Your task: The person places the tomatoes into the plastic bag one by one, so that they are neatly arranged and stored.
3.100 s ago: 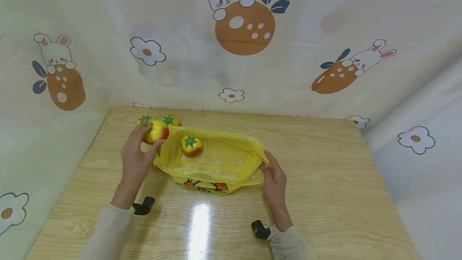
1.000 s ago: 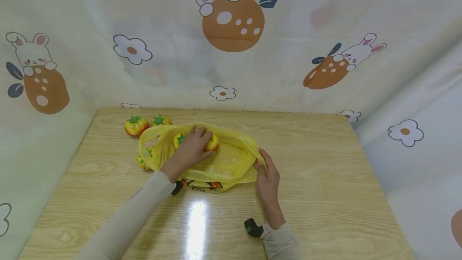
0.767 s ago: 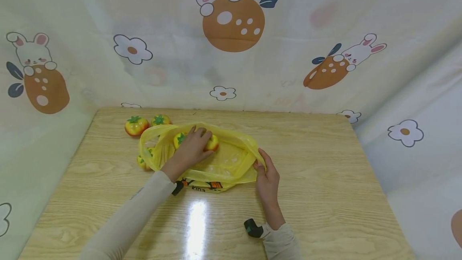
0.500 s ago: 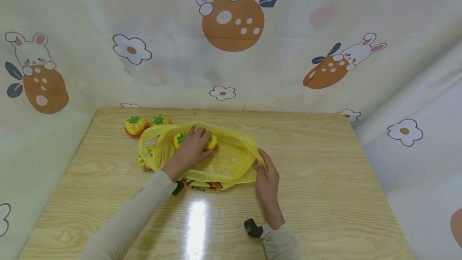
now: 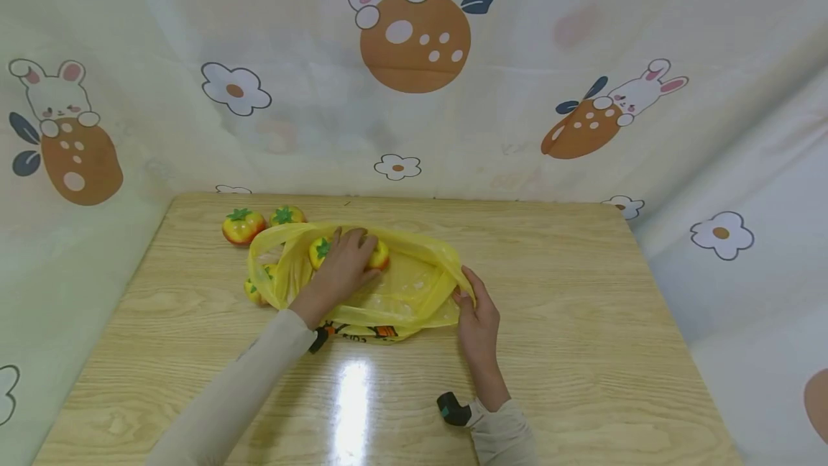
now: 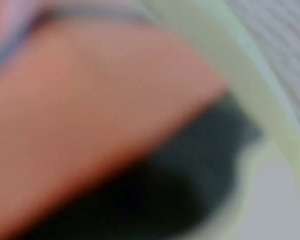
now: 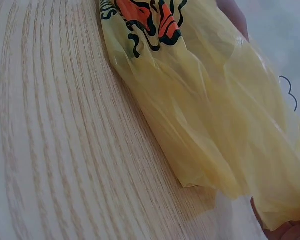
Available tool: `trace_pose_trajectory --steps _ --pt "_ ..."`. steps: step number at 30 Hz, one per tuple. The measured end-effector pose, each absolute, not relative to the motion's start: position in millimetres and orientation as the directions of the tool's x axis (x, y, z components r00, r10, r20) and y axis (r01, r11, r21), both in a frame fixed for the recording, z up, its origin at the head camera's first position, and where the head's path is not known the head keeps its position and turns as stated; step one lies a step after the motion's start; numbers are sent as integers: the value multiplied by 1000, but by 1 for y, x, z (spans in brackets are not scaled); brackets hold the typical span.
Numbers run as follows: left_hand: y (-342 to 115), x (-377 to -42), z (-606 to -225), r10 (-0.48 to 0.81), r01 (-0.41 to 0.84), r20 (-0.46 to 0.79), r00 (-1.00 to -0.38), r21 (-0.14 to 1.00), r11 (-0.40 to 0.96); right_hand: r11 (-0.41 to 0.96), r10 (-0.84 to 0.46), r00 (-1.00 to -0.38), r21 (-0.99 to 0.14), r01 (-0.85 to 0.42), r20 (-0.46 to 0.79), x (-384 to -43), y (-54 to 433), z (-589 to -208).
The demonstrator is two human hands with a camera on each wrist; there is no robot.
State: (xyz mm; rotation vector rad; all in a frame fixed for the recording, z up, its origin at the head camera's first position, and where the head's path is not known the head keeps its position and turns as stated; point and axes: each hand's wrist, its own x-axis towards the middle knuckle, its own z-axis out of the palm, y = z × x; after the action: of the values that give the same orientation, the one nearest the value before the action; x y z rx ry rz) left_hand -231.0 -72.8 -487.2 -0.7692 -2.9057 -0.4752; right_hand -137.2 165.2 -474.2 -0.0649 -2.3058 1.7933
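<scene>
A yellow plastic bag lies on the table with its mouth spread wide; black and orange print shows on its front. Inside the mouth, my left hand curls over a yellow-red toy fruit, partly hidden by the fingers. Another toy fruit with a green leafy top sits in the bag just left of that hand. My right hand grips the bag's right rim between thumb and fingers. The right wrist view has the crumpled bag side and fingertips at its edge. Skin and a dark mount fill the blurred left wrist view.
Two more toy fruits, one at the far left and one behind the bag, rest on the wooden table. A further fruit lies beside the bag's left handle. A printed curtain stands along the back.
About three seconds ago my left hand held a toy fruit over the bag's left edge; it has moved right, down into the bag. Over the last second both hands stay nearly still.
</scene>
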Motion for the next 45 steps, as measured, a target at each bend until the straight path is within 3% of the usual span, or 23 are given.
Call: trace_pose_trajectory --steps 3,11,23,28,34,38,45 --pt "-76 -223 -487 472 519 226 -852 239 821 249 164 -972 -961 -123 167 -140 165 -481" --pt "-90 -194 -476 404 580 515 -756 243 778 280 163 -975 -955 -99 149 -139 160 -471" --pt "-146 -155 -475 -32 455 717 -697 475 754 260 195 -973 -963 -71 124 -150 170 -511" --pt "-171 -141 -485 -221 357 686 -693 594 721 259 194 -973 -963 -69 122 -147 169 -505" --pt "-192 -138 -499 -350 211 562 -750 704 678 283 176 -973 -954 -98 152 -139 164 -482" --pt "-198 -138 -508 -354 148 477 -804 738 658 280 177 -972 -955 -99 153 -138 163 -479" --pt "-201 -138 -518 -248 160 397 -884 754 637 240 174 -972 -964 -112 156 -139 163 -482"
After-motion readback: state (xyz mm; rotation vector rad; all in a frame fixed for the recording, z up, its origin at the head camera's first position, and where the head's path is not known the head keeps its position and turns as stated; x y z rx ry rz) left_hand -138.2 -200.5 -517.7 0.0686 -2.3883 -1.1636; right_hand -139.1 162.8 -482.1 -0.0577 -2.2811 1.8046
